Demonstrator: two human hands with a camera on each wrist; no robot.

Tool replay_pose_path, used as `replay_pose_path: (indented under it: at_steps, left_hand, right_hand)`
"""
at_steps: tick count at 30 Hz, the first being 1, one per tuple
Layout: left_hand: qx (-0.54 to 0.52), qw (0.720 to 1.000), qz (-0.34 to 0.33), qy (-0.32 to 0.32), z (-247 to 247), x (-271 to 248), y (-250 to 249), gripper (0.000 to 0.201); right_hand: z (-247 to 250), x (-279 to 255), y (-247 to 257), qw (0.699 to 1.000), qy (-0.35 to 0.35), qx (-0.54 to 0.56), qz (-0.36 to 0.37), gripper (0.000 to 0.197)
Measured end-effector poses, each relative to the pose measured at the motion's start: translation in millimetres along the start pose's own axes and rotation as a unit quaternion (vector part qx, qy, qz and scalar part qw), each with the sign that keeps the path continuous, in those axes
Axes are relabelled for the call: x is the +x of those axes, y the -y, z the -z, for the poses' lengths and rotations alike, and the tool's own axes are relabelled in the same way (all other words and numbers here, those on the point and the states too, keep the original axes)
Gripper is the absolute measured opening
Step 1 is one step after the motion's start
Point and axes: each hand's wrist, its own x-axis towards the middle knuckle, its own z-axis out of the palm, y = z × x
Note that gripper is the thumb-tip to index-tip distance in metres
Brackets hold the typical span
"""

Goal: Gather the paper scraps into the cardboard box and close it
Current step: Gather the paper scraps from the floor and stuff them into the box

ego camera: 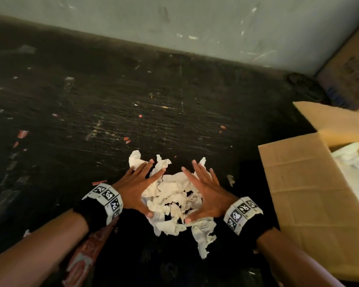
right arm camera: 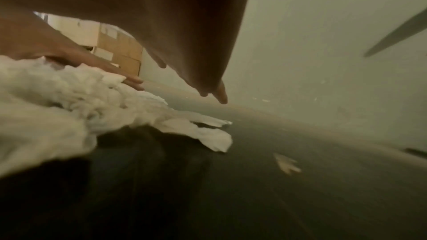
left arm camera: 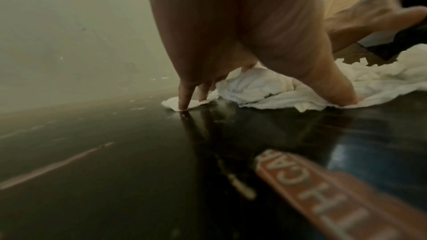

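Lower left of the head view: we are seeing a red printed strip (ego camera: 85,253) lying on the dark floor (ego camera: 91,104) under the left forearm. The left hand (ego camera: 136,188) is lying flat with fingers straight and spread, pressing on the left edge of the pile of paper scraps (ego camera: 174,200) at lower centre. In the left wrist view its fingertips (left arm camera: 183,106) are touching one scrap at the floor. The right hand (ego camera: 205,193) is mirroring it on the pile's right edge, fingers straight and fanned, thumb tip on the paper. The two hands are apart, flanking the pile with thumbs pointing toward each other, and neither is curling round anything. At the right edge of the frame we are noting the cardboard box (ego camera: 303,195), flaps open, with white paper (ego camera: 354,162) already lying inside. The pale wall (ego camera: 195,23) is running across the top of the frame
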Motion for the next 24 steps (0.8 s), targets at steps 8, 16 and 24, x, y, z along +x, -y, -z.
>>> replay_pose_path:
  at_steps: [8,16,24]
  left_hand:
    - [0.029,0.999,-0.007,-0.031,-3,-1,2,0.134]
    - [0.033,0.999,-0.036,-0.006,3,11,3,0.145]
    - [-0.011,0.997,-0.06,-0.047,-2,14,-2,0.139]
  right_hand:
    - [-28,-24,-17,0.995,-0.001,-0.04,-0.094,0.147]
    - [-18,9,-1,1.0,0.009,-0.008,-0.027,0.144]
    - [-15,32,18,0.997,-0.028,-0.004,0.066,0.143]
